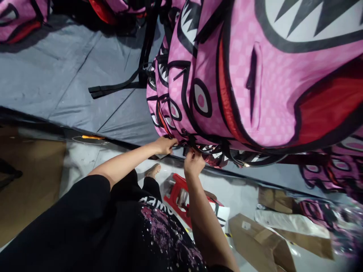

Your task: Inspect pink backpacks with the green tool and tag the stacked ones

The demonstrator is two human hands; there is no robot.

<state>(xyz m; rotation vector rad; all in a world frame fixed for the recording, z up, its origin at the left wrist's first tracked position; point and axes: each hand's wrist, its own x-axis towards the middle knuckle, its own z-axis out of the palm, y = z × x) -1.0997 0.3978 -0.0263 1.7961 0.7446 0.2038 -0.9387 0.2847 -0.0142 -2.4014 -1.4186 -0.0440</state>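
A stack of pink backpacks (255,75) printed with shark teeth and eyes lies on a grey table cover (70,75), overhanging its near edge. My left hand (166,145) is closed, pinching the black edge of the lowest backpack at the table's rim. My right hand (193,163) is closed just beside it, gripping the black zipper edge of the same backpack (215,153). What exactly the fingers pinch is too small to make out. Both forearms reach up from below.
Black straps (119,87) trail across the table cover. More pink backpacks (19,19) lie at the far left. On the floor below stand a red plastic stool (177,198), flattened cardboard boxes (261,238) and plastic wrapping (292,223). A brown board (31,181) lies left.
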